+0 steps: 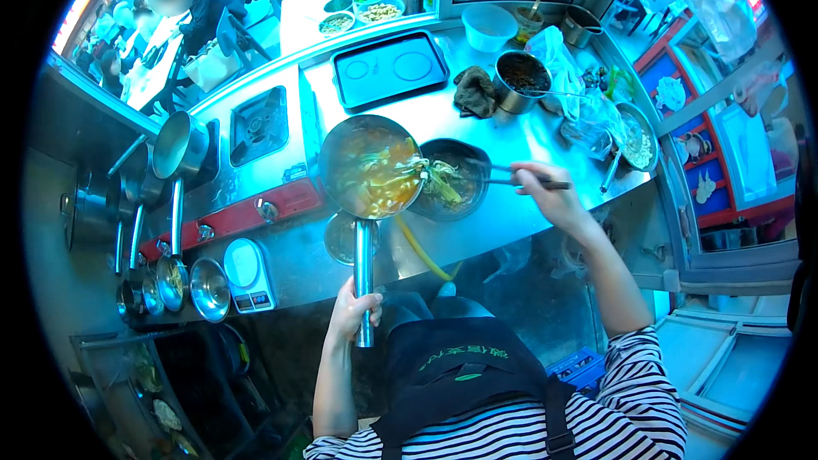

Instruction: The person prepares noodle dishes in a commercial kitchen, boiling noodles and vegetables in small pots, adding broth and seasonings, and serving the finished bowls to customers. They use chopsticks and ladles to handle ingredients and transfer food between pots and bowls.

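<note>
My left hand (355, 312) is closed around the metal handle of a saucepan (369, 166) that holds reddish-orange soup with leafy greens and pale pieces. The pan's rim overlaps a dark bowl (461, 201) at its right. In my right hand (551, 195) is a pair of dark chopsticks (543, 183), whose far ends are blurred over the bowl. Leafy greens (444, 180) lie across the pan's rim and down into the bowl. A small round metal dish (342, 239) is partly hidden beneath the saucepan.
A black-rimmed tray (391, 69), a dark cloth (475, 92) and a pot of dark sauce (523, 73) stand behind. At left are a burner (258, 126), several pans and a digital scale (249, 276). Plastic bags (591, 121) and a pan of pale pieces (634, 137) lie right.
</note>
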`<action>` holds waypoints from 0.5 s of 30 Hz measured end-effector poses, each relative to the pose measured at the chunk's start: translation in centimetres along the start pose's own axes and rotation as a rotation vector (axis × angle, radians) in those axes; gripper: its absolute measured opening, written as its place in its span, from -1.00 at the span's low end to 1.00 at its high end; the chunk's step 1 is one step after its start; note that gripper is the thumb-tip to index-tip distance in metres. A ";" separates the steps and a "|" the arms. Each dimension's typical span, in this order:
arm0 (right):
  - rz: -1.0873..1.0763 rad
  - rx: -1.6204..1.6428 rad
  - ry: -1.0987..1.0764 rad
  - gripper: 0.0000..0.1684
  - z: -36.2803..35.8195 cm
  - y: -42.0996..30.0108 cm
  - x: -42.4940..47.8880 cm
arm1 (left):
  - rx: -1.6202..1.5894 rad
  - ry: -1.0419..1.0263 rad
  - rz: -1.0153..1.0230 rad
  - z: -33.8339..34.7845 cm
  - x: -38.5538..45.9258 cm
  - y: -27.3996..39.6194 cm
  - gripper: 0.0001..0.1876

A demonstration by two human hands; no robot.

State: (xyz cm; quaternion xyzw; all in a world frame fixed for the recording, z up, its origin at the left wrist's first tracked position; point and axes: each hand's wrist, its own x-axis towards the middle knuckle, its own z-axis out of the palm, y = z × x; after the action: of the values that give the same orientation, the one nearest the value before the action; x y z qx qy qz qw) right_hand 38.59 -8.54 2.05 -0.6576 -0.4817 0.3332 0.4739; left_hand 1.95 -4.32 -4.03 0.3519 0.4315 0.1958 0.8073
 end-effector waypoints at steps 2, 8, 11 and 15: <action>-0.087 0.011 -0.006 -0.71 -0.3 -3.9 -0.4 | -0.003 -0.004 -0.004 0.2 -0.2 0.1 -0.63; -0.537 -0.155 -0.247 -0.78 7.9 -5.9 -1.3 | 0.043 -0.012 -0.017 1.2 0.1 0.5 -0.55; -0.484 -0.177 -0.240 -0.81 10.9 -4.8 -1.6 | 0.069 0.028 -0.028 1.0 0.0 0.1 -0.52; -0.555 -0.326 -0.219 -0.81 11.9 -4.2 -2.0 | 0.021 0.014 -0.018 1.0 0.0 -0.1 -0.53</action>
State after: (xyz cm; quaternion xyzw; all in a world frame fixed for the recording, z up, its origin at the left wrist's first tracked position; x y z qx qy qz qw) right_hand 25.94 -6.44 2.09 -0.5288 -0.7374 0.1786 0.3804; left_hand 2.79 -4.76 -3.75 0.3552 0.4423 0.1867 0.8021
